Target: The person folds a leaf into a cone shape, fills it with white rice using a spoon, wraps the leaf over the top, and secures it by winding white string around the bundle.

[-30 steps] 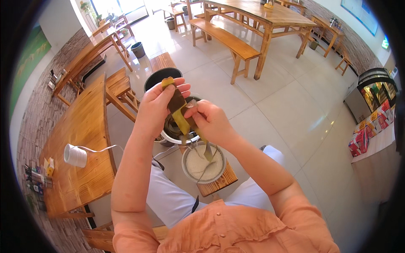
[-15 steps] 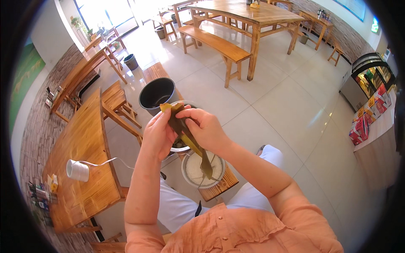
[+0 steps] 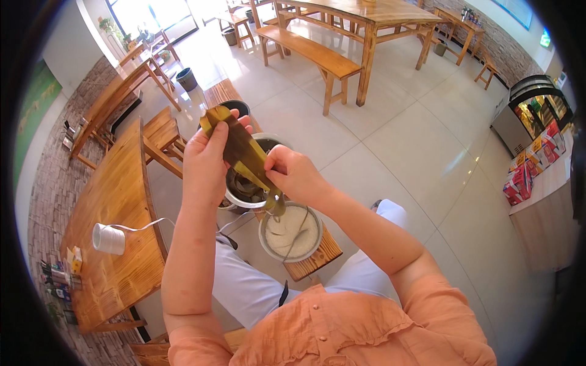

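Observation:
Several long olive-green leaves (image 3: 247, 152), laid flat over one another, hang at a slant in front of me. My left hand (image 3: 206, 157) grips their upper end, thumb on top and fingers behind. Lower down, my right hand (image 3: 294, 175) pinches their right edge between thumb and fingertips. The narrow leaf tips reach down to the far rim of a round bowl (image 3: 263, 236) of white rice (image 3: 303, 227). A thin dark strand lies across the rice. Under the leaves stands a pale-rimmed basin (image 3: 234, 200) with more dark wet leaves in it, partly hidden by my hands.
A wooden bench (image 3: 323, 256) between my knees bears the bowl. Beyond the basin is a black bucket (image 3: 237, 108). On the wooden table (image 3: 107, 201) at left stands a spool of white string (image 3: 110, 239), its loose end trailing toward the basin. Boxes (image 3: 534, 161) sit on a counter at right.
Both hands have opened the folded leaves out flat. My left hand moved up and left with them; my right hand slid down to their edge. The basin and rice show more.

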`<action>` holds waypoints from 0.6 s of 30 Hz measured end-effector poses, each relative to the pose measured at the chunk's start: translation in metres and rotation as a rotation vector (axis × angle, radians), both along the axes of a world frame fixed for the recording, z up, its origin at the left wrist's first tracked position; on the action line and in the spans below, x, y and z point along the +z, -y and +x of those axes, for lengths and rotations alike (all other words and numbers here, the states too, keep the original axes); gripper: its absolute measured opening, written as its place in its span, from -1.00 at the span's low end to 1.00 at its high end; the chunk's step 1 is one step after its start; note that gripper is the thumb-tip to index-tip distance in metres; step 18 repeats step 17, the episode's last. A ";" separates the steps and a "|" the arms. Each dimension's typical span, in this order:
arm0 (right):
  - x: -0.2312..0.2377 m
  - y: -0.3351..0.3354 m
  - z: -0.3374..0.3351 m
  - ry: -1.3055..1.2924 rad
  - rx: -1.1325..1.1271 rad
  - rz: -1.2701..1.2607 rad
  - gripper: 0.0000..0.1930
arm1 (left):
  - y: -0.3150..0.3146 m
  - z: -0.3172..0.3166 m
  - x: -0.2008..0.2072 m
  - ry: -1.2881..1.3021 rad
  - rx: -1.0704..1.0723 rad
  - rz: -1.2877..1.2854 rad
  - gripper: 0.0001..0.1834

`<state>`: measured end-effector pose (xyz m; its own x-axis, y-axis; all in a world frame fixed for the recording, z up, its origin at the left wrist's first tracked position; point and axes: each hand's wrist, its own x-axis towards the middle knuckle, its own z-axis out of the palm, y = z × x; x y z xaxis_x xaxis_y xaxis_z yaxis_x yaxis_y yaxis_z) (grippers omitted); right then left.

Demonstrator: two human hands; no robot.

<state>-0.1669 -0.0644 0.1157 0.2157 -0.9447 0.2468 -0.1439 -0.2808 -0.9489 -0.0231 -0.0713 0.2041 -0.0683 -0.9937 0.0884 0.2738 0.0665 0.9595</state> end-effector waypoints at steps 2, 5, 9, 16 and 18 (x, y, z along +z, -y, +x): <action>-0.003 -0.003 0.001 0.167 0.003 0.047 -0.88 | 0.000 -0.003 0.009 0.001 -0.021 -0.010 -0.69; -0.004 -0.003 -0.005 0.294 0.063 0.117 -0.84 | 0.004 -0.003 0.012 -0.015 -0.062 -0.003 -0.69; -0.006 0.007 -0.015 0.102 0.299 0.299 -0.84 | 0.008 0.001 0.019 -0.055 -0.085 0.035 -0.69; -0.012 0.010 -0.031 -0.021 0.323 0.468 -0.82 | 0.014 0.008 0.016 -0.081 -0.059 0.069 -0.70; -0.013 0.009 -0.034 -0.082 0.335 0.489 -0.80 | 0.014 0.007 0.013 -0.084 -0.060 0.075 -0.70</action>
